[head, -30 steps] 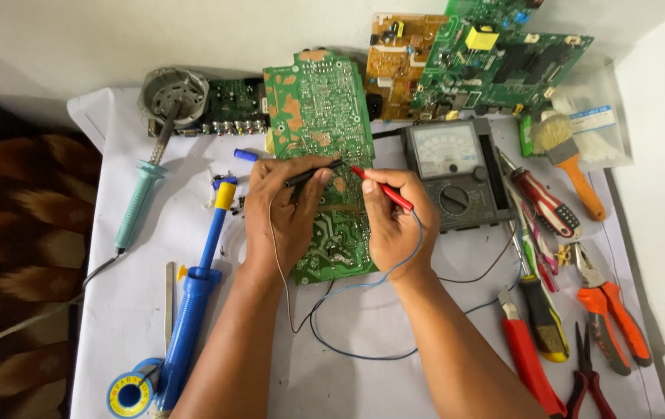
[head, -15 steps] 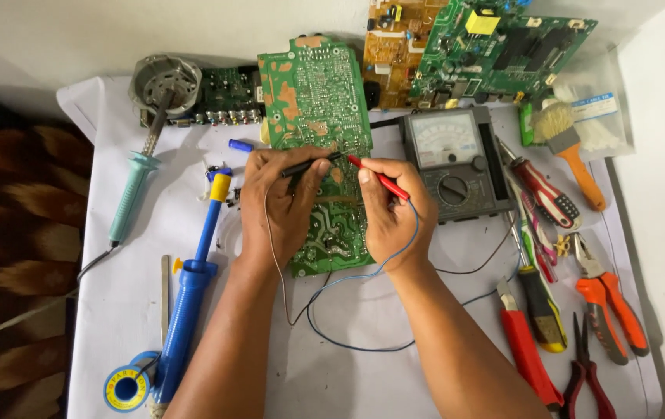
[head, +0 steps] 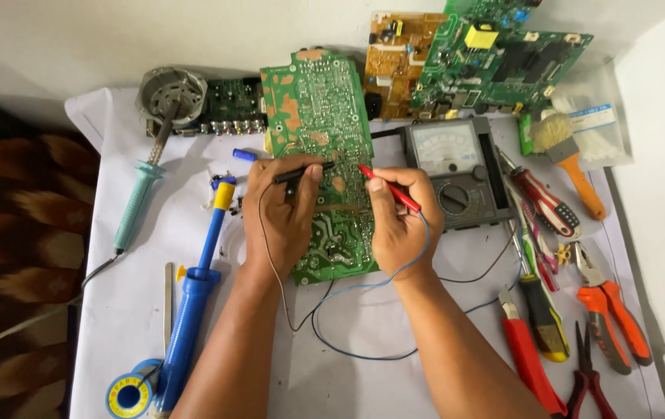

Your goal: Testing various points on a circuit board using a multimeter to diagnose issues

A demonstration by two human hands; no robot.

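A white table (head: pixel 154 256) carries a green board (head: pixel 321 132) lying solder side up, its long axis running from the person towards the wall. Behind it, against the wall, lean a brown board (head: pixel 394 58) and another green one (head: pixel 503 66). To the right sits a grey meter (head: pixel 452 171) with a pale dial face, and at the far right corner lies a clear bag (head: pixel 592 136) with a small blue-and-white label on it.

The left hand (head: pixel 282 213) rests on the board, fingers pinched on a black probe (head: pixel 301 172) that points right. The right hand (head: pixel 398 221) pinches a red probe (head: pixel 386 186) pointing up and left. Both tips meet the board near its middle, close together.

Left of the board lies a blue pump (head: pixel 193 295), lengthwise like the board.
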